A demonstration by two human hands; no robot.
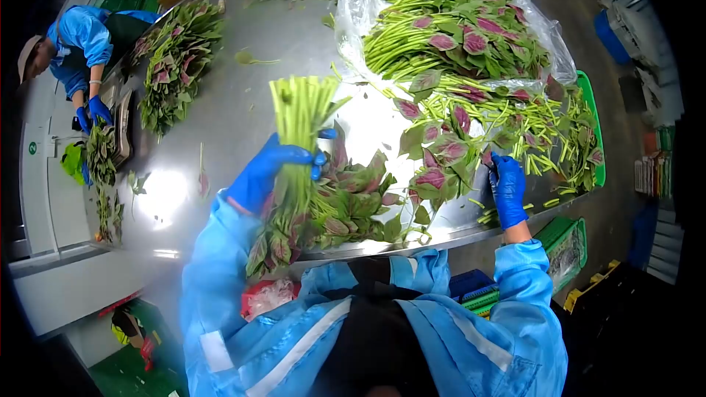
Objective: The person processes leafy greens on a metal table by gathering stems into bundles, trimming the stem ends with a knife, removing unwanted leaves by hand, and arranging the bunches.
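Observation:
My left hand (pixel 276 165), in a blue glove, is wrapped round a bundle of leafy stems (pixel 298 117). The pale green cut ends point up and the red-and-green leaves hang down over the table's near edge. My right hand (pixel 507 184), also gloved in blue, has its fingers pressed together at a leaf of the loose stems (pixel 448 151) on the right part of the metal table (pixel 272 37). More leafy stems (pixel 349 209) lie between my hands, close to the bundle.
Behind my right hand, a clear plastic sheet (pixel 548 33) holds a large pile of stems. A green crate (pixel 590 129) stands at the table's right end. Bunches (pixel 180 66) lie at the left. A co-worker (pixel 84 40) in blue handles stems at the far left.

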